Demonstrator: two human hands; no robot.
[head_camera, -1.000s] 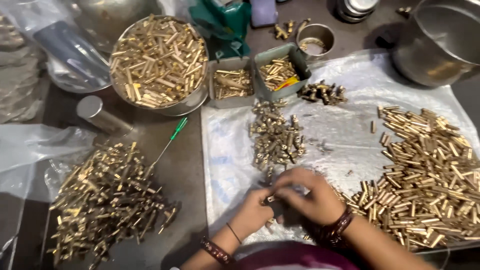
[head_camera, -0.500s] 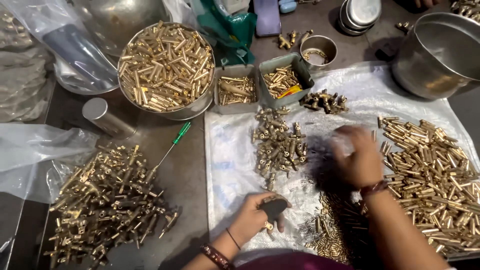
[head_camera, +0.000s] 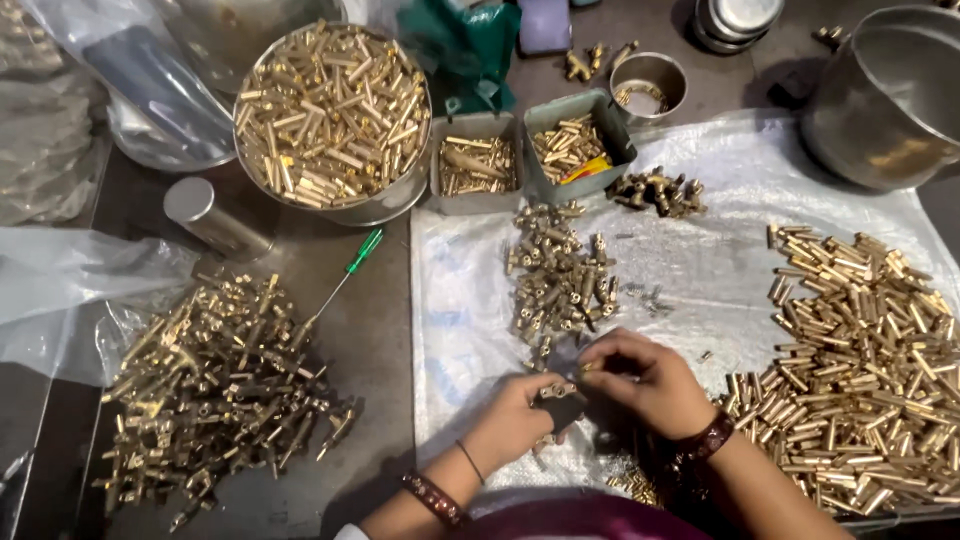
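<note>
Brass fitting: a small brass-coloured metal piece sits between the two hands at the near middle of the table, over the white plastic sheet.
Left hand: the left hand curls around the small piece from the left, fingers pinched on it.
Right hand: the right hand reaches in from the right, its fingertips closed at the same small piece and touching the left hand's fingers.
Wrists: a dark beaded bracelet rings the left wrist; a brown band rings the right.
Middle pile: a loose heap of short brass fittings lies on the sheet just beyond the hands.
Right pile: a wide heap of brass tubes spreads at the right, near the right forearm.
Left pile: a heap of longer assembled brass parts lies on the bare dark table at the left.
Far side: a round steel bowl full of brass tubes, two small grey trays of parts, and a large steel pot at the far right.
Tool: a green-handled screwdriver lies between the bowl and the left pile.
</note>
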